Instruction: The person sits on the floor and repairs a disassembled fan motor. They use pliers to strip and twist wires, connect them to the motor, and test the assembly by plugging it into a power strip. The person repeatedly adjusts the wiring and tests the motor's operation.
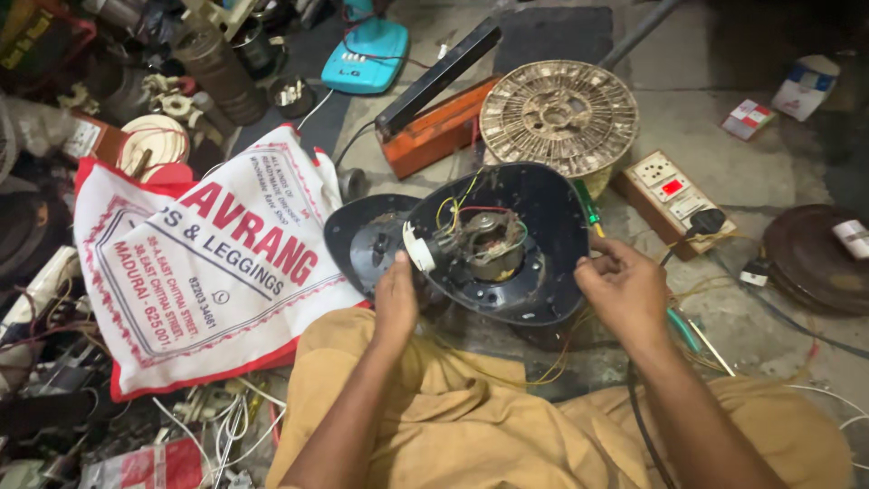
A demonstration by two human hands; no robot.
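A: Where is there room around the black housing?

B: Little. The left hand and right hand flank it at centre. A second black shell and the white printed bag block the left; a round slotted disc and an orange box crowd the top.

A: And the right?

B: A switchboard and loose wires sit there; bare floor opens at upper right.

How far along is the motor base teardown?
Done: the dark base housing is turned over and open, motor and coloured wires exposed; a second dark cover lies beside it. In hand: left hand steadies the housing near its white part, right hand holds its right rim. Left: the motor sits in place, wires attached.
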